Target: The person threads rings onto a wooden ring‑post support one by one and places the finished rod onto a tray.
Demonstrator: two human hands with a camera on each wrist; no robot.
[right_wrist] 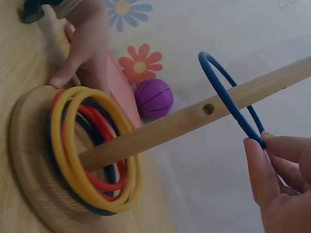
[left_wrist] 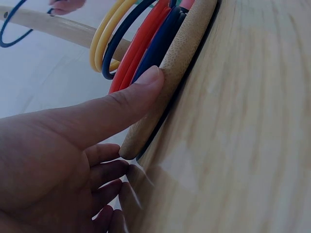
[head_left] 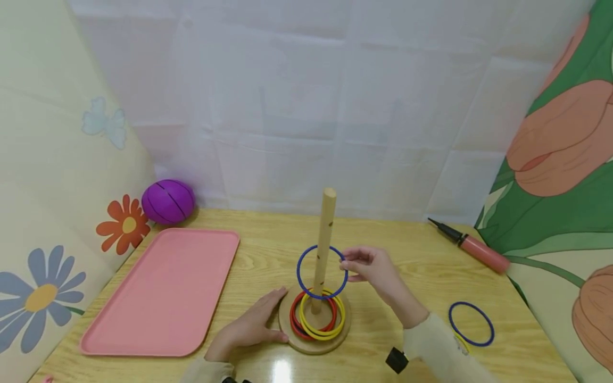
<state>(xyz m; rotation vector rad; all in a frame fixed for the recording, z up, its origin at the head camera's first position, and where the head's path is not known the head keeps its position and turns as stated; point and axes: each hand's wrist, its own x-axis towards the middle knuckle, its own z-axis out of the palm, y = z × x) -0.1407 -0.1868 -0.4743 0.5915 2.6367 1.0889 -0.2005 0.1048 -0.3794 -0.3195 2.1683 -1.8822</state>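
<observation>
My right hand (head_left: pixel 375 271) pinches a blue ring (right_wrist: pixel 218 85) between thumb and fingers. That ring encircles the upright wooden post (head_left: pixel 323 229) partway up, held above the pile. Around the post's foot lie yellow rings (head_left: pixel 342 319), red rings (head_left: pixel 292 324) and dark blue rings (left_wrist: pixel 163 39), overlapping on the round wooden base (head_left: pixel 313 347). At the base's left side is my left hand (head_left: pixel 254 324). Its thumb rests on the rim, and its extended fingers touch the edge near the tabletop.
A pink tray (head_left: pixel 163 292) lies on the left, with a purple ball (head_left: pixel 168 202) behind it. To the far right is a red and black hand pump (head_left: pixel 483 254). Another blue ring (head_left: pixel 493 332) lies right of the right sleeve, by a partly hidden yellow ring (head_left: pixel 462 343).
</observation>
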